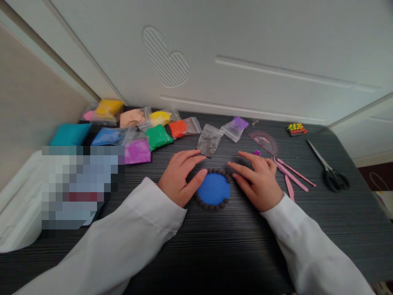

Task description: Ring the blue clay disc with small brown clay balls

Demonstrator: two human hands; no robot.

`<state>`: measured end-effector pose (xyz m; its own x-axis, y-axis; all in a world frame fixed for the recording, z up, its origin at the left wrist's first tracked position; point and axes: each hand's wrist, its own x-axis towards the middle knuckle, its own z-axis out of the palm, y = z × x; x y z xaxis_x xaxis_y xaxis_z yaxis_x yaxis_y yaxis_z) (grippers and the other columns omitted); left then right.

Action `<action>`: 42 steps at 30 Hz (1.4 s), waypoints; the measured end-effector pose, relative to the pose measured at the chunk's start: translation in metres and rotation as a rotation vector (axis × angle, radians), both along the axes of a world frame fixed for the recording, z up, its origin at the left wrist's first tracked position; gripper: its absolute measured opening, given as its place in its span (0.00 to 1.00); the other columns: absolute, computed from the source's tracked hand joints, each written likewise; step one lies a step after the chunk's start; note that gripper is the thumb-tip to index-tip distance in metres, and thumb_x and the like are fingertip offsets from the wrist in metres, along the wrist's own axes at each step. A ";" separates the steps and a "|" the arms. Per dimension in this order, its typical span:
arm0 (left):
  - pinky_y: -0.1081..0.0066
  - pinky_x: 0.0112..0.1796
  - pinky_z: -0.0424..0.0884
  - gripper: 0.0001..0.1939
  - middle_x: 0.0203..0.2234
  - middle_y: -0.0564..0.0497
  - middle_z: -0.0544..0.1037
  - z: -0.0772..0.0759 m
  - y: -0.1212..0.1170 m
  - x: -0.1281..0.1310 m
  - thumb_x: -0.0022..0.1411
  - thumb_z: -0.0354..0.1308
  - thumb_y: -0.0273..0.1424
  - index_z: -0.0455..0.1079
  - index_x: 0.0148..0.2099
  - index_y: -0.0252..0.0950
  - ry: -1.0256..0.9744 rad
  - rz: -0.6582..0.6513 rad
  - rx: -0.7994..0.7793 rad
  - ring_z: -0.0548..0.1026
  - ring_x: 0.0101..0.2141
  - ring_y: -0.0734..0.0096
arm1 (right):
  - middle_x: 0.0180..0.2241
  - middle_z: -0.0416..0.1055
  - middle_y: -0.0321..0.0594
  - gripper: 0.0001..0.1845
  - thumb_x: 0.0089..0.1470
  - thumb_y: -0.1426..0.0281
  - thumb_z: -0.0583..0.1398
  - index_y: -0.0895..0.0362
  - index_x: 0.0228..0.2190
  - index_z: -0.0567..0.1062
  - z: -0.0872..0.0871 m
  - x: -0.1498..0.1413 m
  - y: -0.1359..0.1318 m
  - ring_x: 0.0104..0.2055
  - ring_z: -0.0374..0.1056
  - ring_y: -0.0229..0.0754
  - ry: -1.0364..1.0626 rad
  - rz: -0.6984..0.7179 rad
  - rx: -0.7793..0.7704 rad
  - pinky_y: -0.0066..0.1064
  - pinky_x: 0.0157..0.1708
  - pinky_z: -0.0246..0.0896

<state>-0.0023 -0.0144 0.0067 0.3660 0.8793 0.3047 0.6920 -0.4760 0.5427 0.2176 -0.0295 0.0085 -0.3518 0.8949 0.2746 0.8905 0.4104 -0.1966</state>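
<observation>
A flat blue clay disc (pixel 214 189) lies on the dark striped table (pixel 215 246), ringed by several small dark clay balls (pixel 211 207). My left hand (pixel 179 177) rests at the disc's left edge, thumb touching the rim, fingers stretched over the table. My right hand (pixel 257 180) lies at the disc's right edge with fingers spread flat, fingertips near the upper rim balls. Neither hand holds anything. White sleeves cover both arms.
Several clay bags sit at the back left: yellow (pixel 108 108), blue (pixel 107 136), green (pixel 158 136), magenta (pixel 137 151), orange (pixel 178 128), purple (pixel 236 126), dark (pixel 209 140). Right: a protractor (pixel 264 141), pink tools (pixel 291 177), scissors (pixel 330 172), a small clay piece (pixel 296 129).
</observation>
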 end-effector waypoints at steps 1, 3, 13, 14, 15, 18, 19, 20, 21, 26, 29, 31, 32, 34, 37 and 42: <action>0.62 0.50 0.58 0.16 0.47 0.46 0.67 0.000 0.000 0.000 0.57 0.48 0.33 0.64 0.47 0.33 0.001 0.000 -0.002 0.62 0.49 0.66 | 0.50 0.61 0.41 0.15 0.52 0.67 0.52 0.44 0.42 0.69 0.000 0.000 0.000 0.49 0.57 0.45 -0.001 0.008 -0.005 0.44 0.45 0.42; 0.62 0.50 0.58 0.16 0.47 0.46 0.66 0.000 0.000 0.000 0.57 0.48 0.33 0.64 0.47 0.33 0.001 0.000 -0.006 0.62 0.49 0.67 | 0.49 0.61 0.40 0.14 0.53 0.68 0.51 0.43 0.41 0.70 0.000 0.000 0.001 0.49 0.57 0.45 -0.007 0.022 -0.019 0.44 0.45 0.42; 0.61 0.50 0.58 0.16 0.48 0.47 0.66 0.000 -0.001 0.001 0.57 0.47 0.33 0.64 0.47 0.35 0.004 0.006 -0.013 0.62 0.49 0.66 | 0.48 0.64 0.41 0.15 0.51 0.66 0.53 0.50 0.41 0.70 0.005 0.004 0.000 0.48 0.59 0.45 0.006 -0.011 0.005 0.44 0.46 0.43; 0.61 0.50 0.58 0.16 0.48 0.47 0.66 0.000 -0.001 0.001 0.57 0.47 0.33 0.64 0.47 0.35 0.005 0.007 -0.013 0.62 0.49 0.66 | 0.48 0.64 0.41 0.15 0.51 0.66 0.53 0.49 0.42 0.69 0.004 0.003 0.000 0.47 0.59 0.45 0.002 0.001 0.001 0.44 0.46 0.42; 0.61 0.50 0.58 0.16 0.48 0.47 0.66 0.000 -0.001 0.001 0.57 0.47 0.33 0.64 0.47 0.35 0.005 0.008 -0.013 0.62 0.49 0.66 | 0.48 0.64 0.41 0.15 0.52 0.66 0.53 0.48 0.43 0.69 0.003 0.002 0.000 0.47 0.59 0.44 -0.003 0.013 -0.006 0.44 0.46 0.42; 0.63 0.51 0.58 0.16 0.47 0.46 0.66 0.000 -0.001 0.001 0.57 0.48 0.33 0.64 0.47 0.34 0.001 0.009 -0.003 0.62 0.49 0.67 | 0.47 0.65 0.39 0.14 0.53 0.66 0.52 0.46 0.41 0.70 0.001 0.001 0.002 0.48 0.59 0.43 -0.004 0.025 -0.028 0.44 0.47 0.40; 0.63 0.51 0.57 0.16 0.48 0.46 0.66 -0.001 0.000 0.001 0.57 0.48 0.33 0.64 0.47 0.34 0.001 0.009 -0.003 0.62 0.49 0.67 | 0.46 0.65 0.39 0.13 0.53 0.66 0.52 0.46 0.40 0.71 0.000 0.001 0.002 0.48 0.59 0.43 0.001 0.025 -0.033 0.44 0.47 0.40; 0.63 0.51 0.57 0.16 0.48 0.46 0.66 -0.001 0.000 0.000 0.57 0.48 0.33 0.64 0.47 0.33 0.000 0.006 -0.002 0.61 0.49 0.68 | 0.46 0.66 0.38 0.12 0.53 0.65 0.52 0.47 0.39 0.71 -0.001 0.002 0.003 0.48 0.59 0.43 0.010 0.020 -0.034 0.44 0.47 0.39; 0.64 0.51 0.57 0.16 0.48 0.46 0.66 -0.001 0.000 0.000 0.57 0.48 0.33 0.64 0.47 0.34 0.000 0.004 -0.003 0.61 0.49 0.68 | 0.45 0.66 0.38 0.12 0.52 0.65 0.52 0.47 0.38 0.71 -0.001 0.002 0.003 0.47 0.60 0.42 0.020 0.012 -0.033 0.44 0.48 0.39; 0.64 0.50 0.57 0.21 0.47 0.46 0.66 -0.001 -0.001 -0.001 0.55 0.50 0.34 0.60 0.51 0.33 -0.020 -0.055 -0.017 0.62 0.49 0.67 | 0.43 0.68 0.37 0.09 0.52 0.65 0.53 0.50 0.35 0.71 0.001 0.003 0.003 0.46 0.61 0.40 0.079 -0.015 -0.033 0.42 0.48 0.38; 0.60 0.50 0.57 0.32 0.48 0.44 0.66 0.000 -0.003 0.001 0.50 0.54 0.40 0.53 0.56 0.32 -0.007 -0.118 -0.053 0.61 0.49 0.62 | 0.41 0.69 0.36 0.08 0.51 0.67 0.54 0.51 0.34 0.70 0.005 0.003 0.001 0.45 0.63 0.39 0.120 -0.008 -0.023 0.41 0.49 0.38; 0.58 0.50 0.56 0.35 0.49 0.44 0.65 0.002 -0.004 0.002 0.48 0.55 0.42 0.53 0.56 0.34 0.019 -0.151 -0.059 0.60 0.50 0.60 | 0.39 0.70 0.35 0.07 0.50 0.69 0.54 0.51 0.34 0.69 0.009 0.003 -0.001 0.44 0.63 0.39 0.140 -0.004 -0.021 0.41 0.49 0.39; 0.57 0.50 0.55 0.34 0.50 0.44 0.64 0.002 -0.005 0.002 0.47 0.55 0.42 0.54 0.55 0.35 0.032 -0.171 -0.047 0.60 0.50 0.59 | 0.38 0.71 0.35 0.07 0.50 0.69 0.54 0.52 0.34 0.69 0.011 0.004 -0.003 0.43 0.64 0.39 0.148 0.001 -0.022 0.40 0.49 0.39; 0.55 0.51 0.53 0.29 0.51 0.45 0.63 0.004 -0.007 0.003 0.48 0.55 0.42 0.60 0.52 0.38 0.051 -0.209 0.006 0.58 0.51 0.57 | 0.36 0.72 0.34 0.07 0.50 0.70 0.54 0.52 0.34 0.68 0.015 0.004 -0.008 0.41 0.65 0.38 0.166 0.023 -0.025 0.40 0.47 0.42; 0.52 0.51 0.49 0.20 0.50 0.48 0.65 0.004 -0.013 0.005 0.48 0.55 0.39 0.67 0.45 0.42 0.069 -0.248 0.096 0.58 0.52 0.56 | 0.34 0.72 0.35 0.08 0.49 0.72 0.55 0.53 0.34 0.68 0.019 0.004 -0.017 0.38 0.66 0.37 0.205 0.084 -0.041 0.38 0.43 0.46; 0.53 0.52 0.49 0.13 0.44 0.50 0.71 0.005 -0.025 0.012 0.48 0.55 0.38 0.71 0.37 0.42 0.037 -0.296 0.165 0.61 0.50 0.59 | 0.33 0.71 0.35 0.09 0.48 0.74 0.56 0.54 0.35 0.66 0.019 0.002 -0.031 0.35 0.66 0.36 0.241 0.139 -0.096 0.37 0.42 0.48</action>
<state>0.0094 -0.0396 0.0120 0.6116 0.6729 0.4161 0.5282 -0.7388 0.4185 0.2192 -0.0605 0.0270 -0.4074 0.8689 0.2811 0.7501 0.4940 -0.4396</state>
